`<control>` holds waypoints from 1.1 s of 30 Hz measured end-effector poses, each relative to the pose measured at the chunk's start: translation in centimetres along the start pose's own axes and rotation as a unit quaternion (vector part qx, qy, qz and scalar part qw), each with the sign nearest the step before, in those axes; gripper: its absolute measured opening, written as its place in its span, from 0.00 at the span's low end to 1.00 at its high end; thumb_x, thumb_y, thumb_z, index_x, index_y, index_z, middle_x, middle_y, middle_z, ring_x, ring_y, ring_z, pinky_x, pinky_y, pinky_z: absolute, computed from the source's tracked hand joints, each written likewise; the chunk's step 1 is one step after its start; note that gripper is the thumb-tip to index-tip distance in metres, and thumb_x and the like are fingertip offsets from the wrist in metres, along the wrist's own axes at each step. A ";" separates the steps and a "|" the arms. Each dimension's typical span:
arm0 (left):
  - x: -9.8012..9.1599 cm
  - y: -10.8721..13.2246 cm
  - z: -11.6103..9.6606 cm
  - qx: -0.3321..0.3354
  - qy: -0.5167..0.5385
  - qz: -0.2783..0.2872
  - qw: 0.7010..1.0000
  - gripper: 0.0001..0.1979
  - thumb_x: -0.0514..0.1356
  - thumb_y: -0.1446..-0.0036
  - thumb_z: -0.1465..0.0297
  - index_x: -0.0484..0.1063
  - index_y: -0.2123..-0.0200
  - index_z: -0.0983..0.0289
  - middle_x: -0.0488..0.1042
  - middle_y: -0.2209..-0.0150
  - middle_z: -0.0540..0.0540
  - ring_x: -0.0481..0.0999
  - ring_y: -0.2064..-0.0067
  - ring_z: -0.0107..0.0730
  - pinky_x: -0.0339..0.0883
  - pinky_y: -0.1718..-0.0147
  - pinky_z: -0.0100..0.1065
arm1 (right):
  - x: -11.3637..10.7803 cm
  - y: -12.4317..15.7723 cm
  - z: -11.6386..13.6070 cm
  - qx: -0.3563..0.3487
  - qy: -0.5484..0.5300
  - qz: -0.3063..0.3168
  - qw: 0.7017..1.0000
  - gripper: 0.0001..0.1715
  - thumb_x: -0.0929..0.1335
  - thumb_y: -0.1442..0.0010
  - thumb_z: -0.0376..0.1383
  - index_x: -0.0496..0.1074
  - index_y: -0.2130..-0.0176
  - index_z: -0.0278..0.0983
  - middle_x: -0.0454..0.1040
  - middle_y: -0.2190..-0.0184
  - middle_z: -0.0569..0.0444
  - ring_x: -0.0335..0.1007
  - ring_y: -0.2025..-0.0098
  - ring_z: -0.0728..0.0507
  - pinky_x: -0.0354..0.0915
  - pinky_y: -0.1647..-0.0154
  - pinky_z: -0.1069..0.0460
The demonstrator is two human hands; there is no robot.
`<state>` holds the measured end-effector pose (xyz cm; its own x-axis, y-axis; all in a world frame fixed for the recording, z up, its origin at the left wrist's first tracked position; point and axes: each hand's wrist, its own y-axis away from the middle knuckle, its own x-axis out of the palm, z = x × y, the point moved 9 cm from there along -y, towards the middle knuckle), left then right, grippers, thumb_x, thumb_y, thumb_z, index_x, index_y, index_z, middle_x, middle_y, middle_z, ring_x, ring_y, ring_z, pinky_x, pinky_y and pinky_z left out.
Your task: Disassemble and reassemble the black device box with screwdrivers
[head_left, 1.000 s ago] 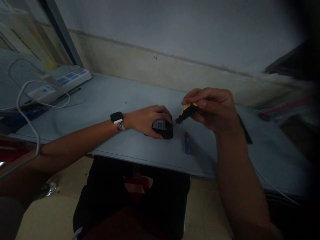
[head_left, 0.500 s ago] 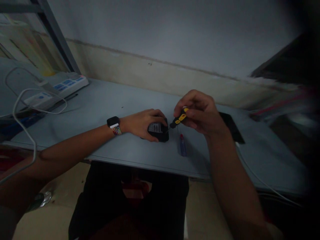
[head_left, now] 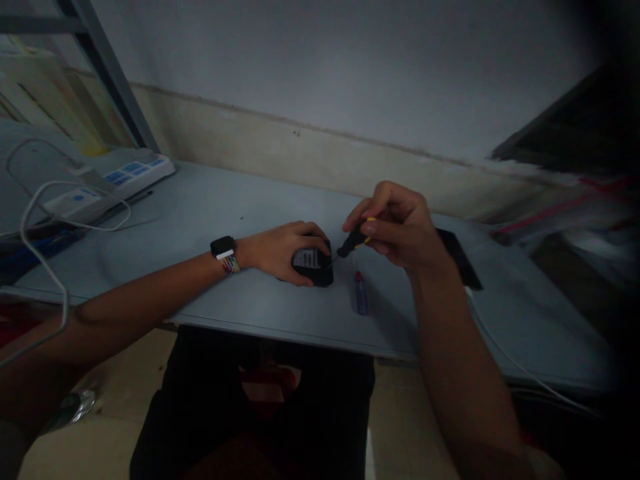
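Observation:
My left hand (head_left: 280,250) is wrapped round a small black device (head_left: 311,265) with a white label, pressing it down on the grey table (head_left: 200,220). My right hand (head_left: 397,227) pinches a small yellow-and-black screwdriver (head_left: 353,241) by its handle. The screwdriver's thin tip points down-left and meets the right edge of the black device. A smartwatch with a striped band (head_left: 225,253) sits on my left wrist. A small blue and red tool (head_left: 359,293) lies on the table just right of the device, below my right hand.
A white power strip with blue switches (head_left: 117,180) lies at the far left with white cables (head_left: 45,220) looping off it. A flat black object (head_left: 460,257) lies behind my right wrist. A white cable (head_left: 520,367) runs along the table's right side. A metal shelf post (head_left: 107,80) stands at back left.
Both hands and the device have shifted slightly left and down in view as my head moved. My right hand has closed further over the screwdriver handle, hiding most of its yellow.

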<state>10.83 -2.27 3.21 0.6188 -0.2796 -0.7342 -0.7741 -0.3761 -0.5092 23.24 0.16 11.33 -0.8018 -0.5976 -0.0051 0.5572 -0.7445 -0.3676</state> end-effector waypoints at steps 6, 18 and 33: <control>0.1 0.1 0.2 -0.005 -0.008 0.004 1.000 0.31 0.76 0.46 0.56 0.77 0.42 0.62 0.75 0.40 0.68 0.78 0.41 0.55 0.74 0.39 0.54 | 0.0 0.4 -0.5 0.037 -0.022 0.003 0.999 0.13 0.81 0.40 0.42 0.81 0.63 0.37 0.86 0.66 0.51 0.62 0.84 0.54 0.53 0.89 0.57; 0.0 -0.1 0.0 -0.006 0.003 -0.001 1.000 0.31 0.76 0.47 0.57 0.77 0.42 0.61 0.76 0.41 0.67 0.79 0.42 0.54 0.74 0.39 0.55 | 0.3 0.2 -0.5 0.027 -0.009 -0.003 1.000 0.21 0.85 0.46 0.37 0.72 0.69 0.38 0.84 0.70 0.51 0.61 0.82 0.54 0.49 0.87 0.58; 0.1 0.0 0.2 -0.010 -0.014 0.009 1.000 0.33 0.76 0.46 0.55 0.77 0.41 0.62 0.75 0.40 0.68 0.78 0.41 0.55 0.73 0.39 0.54 | 1.0 0.5 0.7 0.004 0.044 -0.004 0.999 0.20 0.84 0.46 0.39 0.73 0.72 0.38 0.87 0.64 0.49 0.64 0.82 0.54 0.56 0.87 0.56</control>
<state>10.87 -2.11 3.09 0.6004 -0.2613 -0.7558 -0.7822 -0.3886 -0.4871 22.82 -1.01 11.81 -0.8220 -0.5633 -0.0837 0.5520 -0.7520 -0.3602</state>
